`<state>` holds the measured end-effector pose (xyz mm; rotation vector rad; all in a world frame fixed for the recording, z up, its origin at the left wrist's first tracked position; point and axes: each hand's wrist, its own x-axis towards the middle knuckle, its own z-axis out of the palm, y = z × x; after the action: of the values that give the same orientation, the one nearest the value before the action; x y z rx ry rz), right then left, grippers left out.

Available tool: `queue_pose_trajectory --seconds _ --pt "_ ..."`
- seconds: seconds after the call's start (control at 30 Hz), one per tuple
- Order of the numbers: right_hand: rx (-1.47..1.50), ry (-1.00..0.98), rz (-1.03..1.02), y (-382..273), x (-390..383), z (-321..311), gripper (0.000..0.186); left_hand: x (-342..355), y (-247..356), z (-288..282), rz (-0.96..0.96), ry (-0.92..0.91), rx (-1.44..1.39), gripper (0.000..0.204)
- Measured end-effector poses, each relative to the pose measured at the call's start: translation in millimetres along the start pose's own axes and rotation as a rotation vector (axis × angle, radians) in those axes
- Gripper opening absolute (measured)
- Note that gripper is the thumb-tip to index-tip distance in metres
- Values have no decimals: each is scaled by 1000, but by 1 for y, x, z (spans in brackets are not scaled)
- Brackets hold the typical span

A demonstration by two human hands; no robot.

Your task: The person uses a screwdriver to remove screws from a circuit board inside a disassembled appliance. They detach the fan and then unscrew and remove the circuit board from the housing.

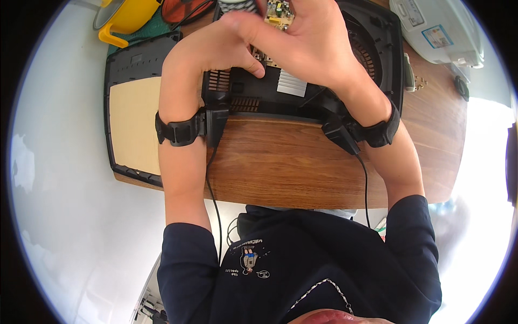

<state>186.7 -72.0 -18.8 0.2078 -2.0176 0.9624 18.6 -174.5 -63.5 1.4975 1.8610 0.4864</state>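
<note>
Both hands are raised over an opened black plastic housing (259, 108) at the table's far side. Inside it are a circuit board (279, 21) and a silver finned heat sink (292, 83). My left hand (213, 46) is bent inward above the housing's left part, thumb out over the board; its other fingers are blurred and partly covered. My right hand (310, 46) crosses over the board, its thumb reaching left to my left hand; its fingers are hidden or cut off by the upper edge. A round grey patterned thing (238, 5) shows just beyond the hands; whether either holds it is unclear.
A black-framed panel with a beige face (135, 121) lies left on the wooden table (280, 162). Back left are a yellow container (127, 21) and a red-and-black round thing (183, 11). A clear plastic box (440, 32) and small metal parts (420, 82) lie right. Cables hang from both wrist straps.
</note>
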Motion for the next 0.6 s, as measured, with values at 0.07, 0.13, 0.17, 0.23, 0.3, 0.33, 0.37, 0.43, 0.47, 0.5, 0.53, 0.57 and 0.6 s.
queue_pose_trajectory --seconds 0.07,0.13,0.17,0.23,0.3,0.33,0.37,0.43,0.47,0.5,0.53,0.57,0.6 --pt "122 41 -87 10 -2 4 54 1 -6 0 198 51 -10 37" --pt "199 38 -48 7 -3 1 54 1 6 -2 54 -19 47 36" --pt "175 57 -20 4 -4 3 54 -1 11 -3 -17 -53 76 35" --pt "-49 147 -140 2 0 8 54 -8 15 -1 -39 -6 86 36" --pt "-257 173 -248 4 2 9 54 -13 23 -2 -24 1 57 36" --pt "-264 132 -210 7 0 6 53 -14 30 -5 2 -15 23 35" --pt "-167 69 -167 7 0 1 55 -14 34 -7 28 -31 -11 34" --pt "129 -70 -65 2 1 -16 59 -10 17 -6 158 27 68 34" --pt "216 -64 -55 4 1 -13 60 -9 11 -5 222 57 108 34" --pt "290 -54 -40 6 0 -13 62 -8 17 -7 138 10 103 35" --pt "261 42 -75 16 -3 4 62 -13 29 -12 42 -34 102 37" --pt "178 73 -65 18 -5 7 62 -19 47 -16 -85 -54 98 34" --pt "85 102 -48 20 -8 8 62 -21 63 -18 -202 -78 94 32"
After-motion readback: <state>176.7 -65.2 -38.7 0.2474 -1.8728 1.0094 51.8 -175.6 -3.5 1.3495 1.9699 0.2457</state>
